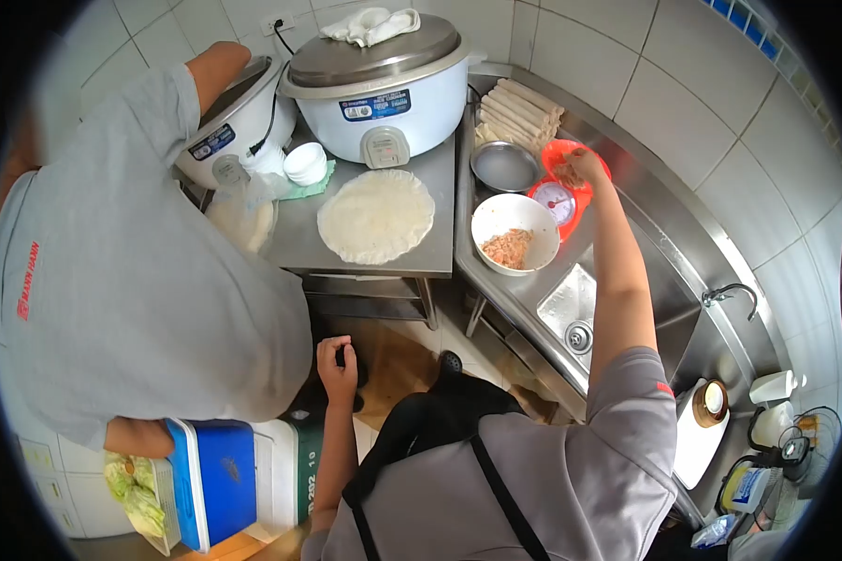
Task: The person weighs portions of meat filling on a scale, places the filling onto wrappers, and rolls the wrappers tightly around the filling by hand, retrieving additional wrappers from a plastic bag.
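Note:
My right hand [585,166] reaches over the red pan [560,150] of a kitchen scale [556,202], with its fingers bunched around some brownish shredded filling. Just in front of the scale stands a white bowl [492,221] holding orange-brown shredded filling [510,249]. A round metal dish [505,168] sits beside the scale, and behind it lies a stack of pale rolls [519,112]. Down by my side hangs my left hand [337,372], away from the counter. Its fingers are curled in, and nothing shows in them.
A co-worker in a grey shirt [159,262] stands close on my left. On the steel table [295,238] are a large rice cooker [374,93], a round thin wrapper sheet [376,216] and small white bowls [306,164]. The sink [571,304] and faucet [732,295] lie at right.

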{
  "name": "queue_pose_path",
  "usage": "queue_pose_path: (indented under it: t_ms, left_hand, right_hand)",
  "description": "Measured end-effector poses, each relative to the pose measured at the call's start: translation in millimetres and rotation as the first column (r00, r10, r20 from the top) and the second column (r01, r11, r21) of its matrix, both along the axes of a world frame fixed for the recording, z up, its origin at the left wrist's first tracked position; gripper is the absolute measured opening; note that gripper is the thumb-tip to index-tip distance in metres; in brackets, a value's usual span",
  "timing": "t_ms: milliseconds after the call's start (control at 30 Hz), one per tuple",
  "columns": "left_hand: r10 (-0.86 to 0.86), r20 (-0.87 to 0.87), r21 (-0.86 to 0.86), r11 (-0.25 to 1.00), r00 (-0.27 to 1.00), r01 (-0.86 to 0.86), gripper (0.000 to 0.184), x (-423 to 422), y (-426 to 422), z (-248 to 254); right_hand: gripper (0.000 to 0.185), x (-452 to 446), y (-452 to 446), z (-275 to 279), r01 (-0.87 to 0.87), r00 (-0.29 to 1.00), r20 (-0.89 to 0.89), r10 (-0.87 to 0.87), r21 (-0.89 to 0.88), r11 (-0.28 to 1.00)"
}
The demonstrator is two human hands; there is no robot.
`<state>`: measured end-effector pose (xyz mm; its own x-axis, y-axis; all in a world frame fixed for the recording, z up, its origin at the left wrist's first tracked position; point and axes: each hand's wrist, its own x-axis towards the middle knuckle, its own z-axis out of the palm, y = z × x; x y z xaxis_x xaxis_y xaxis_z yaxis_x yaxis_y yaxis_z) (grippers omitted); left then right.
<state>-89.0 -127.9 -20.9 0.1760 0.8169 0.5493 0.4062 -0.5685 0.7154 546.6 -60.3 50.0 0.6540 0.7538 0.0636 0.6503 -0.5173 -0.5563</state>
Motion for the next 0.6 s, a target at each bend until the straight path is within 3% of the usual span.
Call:
queue_pose_path:
  t_ms: [67, 167, 267, 367, 467, 567, 600]
  left_hand:
    - [0.008, -0.011, -0.038, 0.999, 1.0, -0.008, 0.008, -1.9, -13.8, -2.8]
    - [0.013, -0.003, -0.078, 0.997, 1.0, -0.013, 0.008, -2.7, -31.4, -6.3]
    - [0.038, 0.022, -0.113, 0.993, 0.999, -0.035, 0.009, 5.1, -37.6, -2.1]
    - [0.046, 0.085, -0.148, 0.988, 0.995, -0.033, 0.009, 33.6, -40.7, 3.1]
    - [0.006, 0.075, -0.156, 0.988, 0.997, 0.005, 0.009, 72.6, -37.2, 3.0]
    - [-0.08, 0.024, -0.1, 0.992, 0.996, 0.082, 0.01, 115.6, -36.3, 3.1]
    - [-0.107, 0.04, -0.089, 0.99, 0.993, 0.11, 0.01, 130.1, -35.0, 3.2]
  right_hand:
    - [0.059, -1.3, 8.0, -6.9, 0.08, 0.997, -0.013, -0.082, -0.14, 0.987]
    - [0.061, -33.0, 5.4, -6.9, 0.035, 0.963, 0.265, 0.049, -0.302, 0.953]
    - [0.052, -36.3, 15.8, -19.8, -0.029, 0.956, 0.269, 0.116, -0.306, 0.952]
    - [0.043, -58.0, 11.0, -23.6, 0.022, 0.9, 0.433, 0.054, -0.169, 0.985]
    - [0.036, -48.6, 14.2, -33.0, -0.104, 0.914, 0.385, 0.129, -0.085, 0.991]
    - [0.027, -59.7, -2.7, 1.1, -0.237, 0.865, 0.411, 0.289, -0.173, 0.956]
    - [0.024, -55.0, -1.2, 1.1, -0.26, 0.899, 0.313, 0.306, -0.183, 0.948]
